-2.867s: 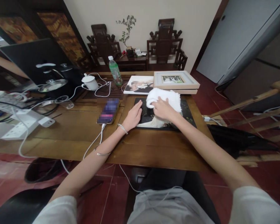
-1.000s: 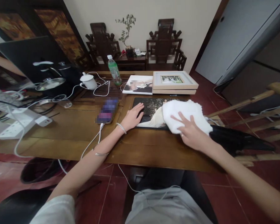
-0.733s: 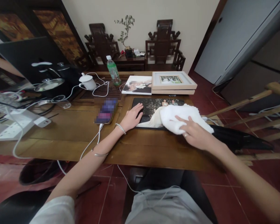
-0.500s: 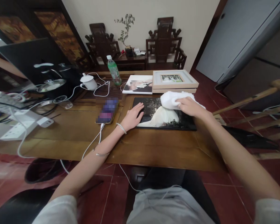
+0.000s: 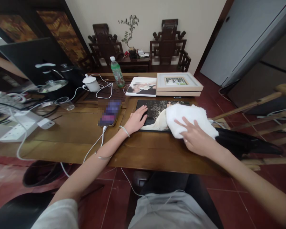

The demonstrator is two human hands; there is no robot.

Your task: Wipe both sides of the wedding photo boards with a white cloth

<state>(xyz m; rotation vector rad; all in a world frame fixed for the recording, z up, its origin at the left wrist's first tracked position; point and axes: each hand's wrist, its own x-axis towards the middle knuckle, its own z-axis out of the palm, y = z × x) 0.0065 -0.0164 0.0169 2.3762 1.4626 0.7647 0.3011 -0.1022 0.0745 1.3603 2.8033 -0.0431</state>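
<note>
My left hand (image 5: 137, 120) lies open and flat on the left end of a dark photo panel (image 5: 154, 111), fingers stretched out. The panel rests on the wooden table and shows a pale dress against dark foliage. Over its right part spreads a thick white cloth (image 5: 189, 117), which hides much of the picture and hangs past the near edge. My right hand (image 5: 194, 135) holds this cloth down from above, fingers apart across its near side; the thumb is partly hidden.
Behind the panel lie a white-edged photo print (image 5: 141, 86) and stacked wooden frames (image 5: 180, 83). A phone (image 5: 109, 113) on a charging cable sits to the left. Farther off stand a green bottle (image 5: 117, 72), a lidded white cup (image 5: 91, 84) and a power strip (image 5: 21, 127).
My right hand has drawn the white cloth toward me and slightly right, and the cloth is spread wider. My left hand has stayed in place.
</note>
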